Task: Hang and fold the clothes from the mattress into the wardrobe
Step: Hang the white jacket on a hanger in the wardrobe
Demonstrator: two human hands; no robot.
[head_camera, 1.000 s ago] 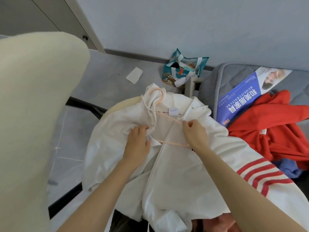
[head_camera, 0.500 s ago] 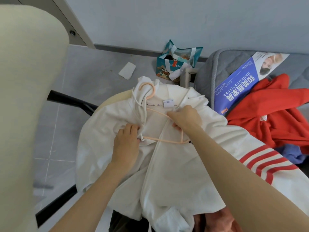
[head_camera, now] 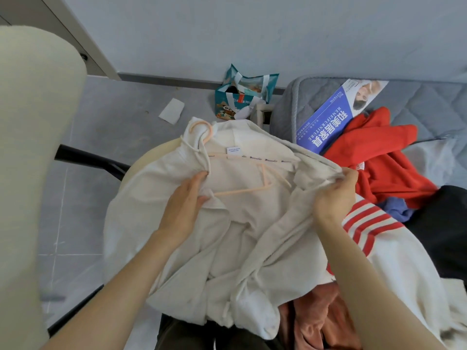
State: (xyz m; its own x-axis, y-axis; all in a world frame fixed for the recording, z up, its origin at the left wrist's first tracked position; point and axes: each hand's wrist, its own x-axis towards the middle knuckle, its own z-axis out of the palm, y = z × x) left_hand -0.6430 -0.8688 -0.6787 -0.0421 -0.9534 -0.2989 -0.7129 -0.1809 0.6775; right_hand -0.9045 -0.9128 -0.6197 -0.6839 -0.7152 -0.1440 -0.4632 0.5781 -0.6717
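A white hooded jacket (head_camera: pixel 242 223) with red sleeve stripes lies spread open in front of me over a pale round seat. A peach plastic hanger (head_camera: pixel 237 190) sits inside it, its hook (head_camera: pixel 202 128) poking out past the hood. My left hand (head_camera: pixel 185 205) grips the jacket's left front edge beside the hanger's bar. My right hand (head_camera: pixel 336 195) pinches the right collar edge and holds it pulled out to the right. A red garment (head_camera: pixel 384 157) and other clothes lie on the grey mattress (head_camera: pixel 429 107) at right.
A cream padded chair back (head_camera: pixel 32 173) fills the left side. A teal paper bag (head_camera: pixel 242 94) and a white paper scrap (head_camera: pixel 171 111) lie on the grey tiled floor by the wall. A blue brochure (head_camera: pixel 331 122) rests on the mattress. Pink fabric (head_camera: pixel 318 322) lies bottom centre.
My right hand has left the hanger and pulled the jacket's right collar edge outward to the right, opening the front. My left hand stays gripping the left edge.
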